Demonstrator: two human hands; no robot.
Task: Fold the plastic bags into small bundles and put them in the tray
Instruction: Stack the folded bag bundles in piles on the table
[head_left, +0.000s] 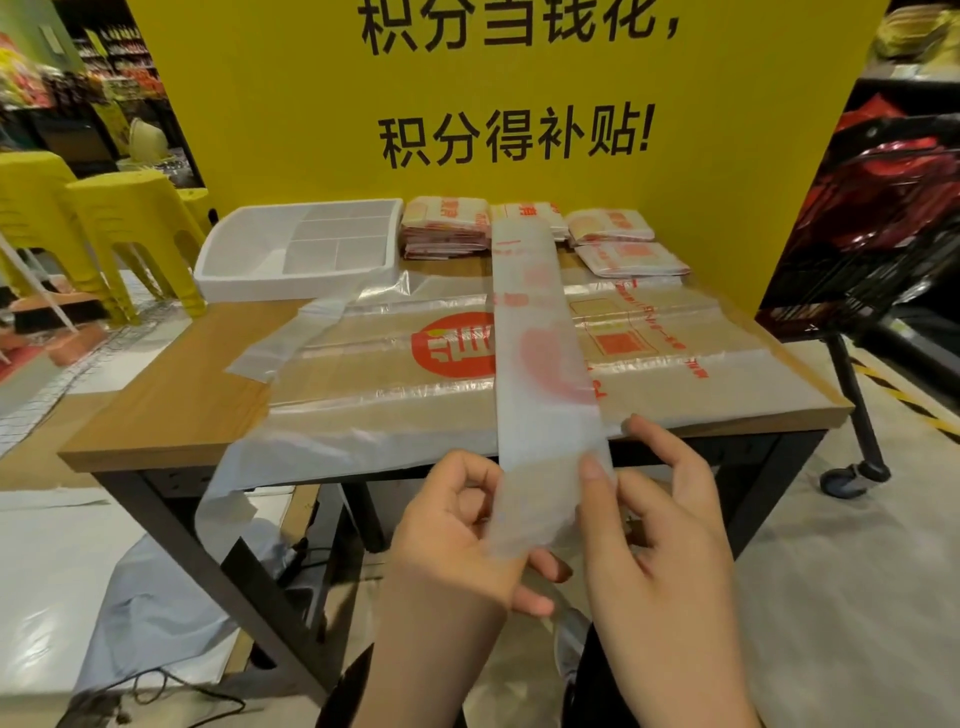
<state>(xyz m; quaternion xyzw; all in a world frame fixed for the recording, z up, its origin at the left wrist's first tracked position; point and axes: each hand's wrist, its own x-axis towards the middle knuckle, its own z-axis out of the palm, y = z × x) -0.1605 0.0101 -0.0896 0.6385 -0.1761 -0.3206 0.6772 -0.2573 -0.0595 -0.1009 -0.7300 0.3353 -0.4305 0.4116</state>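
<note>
A plastic bag folded into a long narrow strip (540, 343) runs from the table's far side to its near edge and beyond. My left hand (457, 540) holds the strip's near end from the left, fingers curled under it. My right hand (660, 525) pinches the same end from the right, thumb on top. Under the strip several clear bags with red print (374, 364) lie spread flat on the wooden table (171, 400). A white divided tray (306, 244) stands at the back left, with no bags in it.
Stacks of folded bags (447, 228) sit at the back against a yellow sign (467, 93). Yellow stools (130, 228) stand to the left. A black cart with red goods (878, 228) is at the right. A bag (228, 499) hangs over the table's front edge.
</note>
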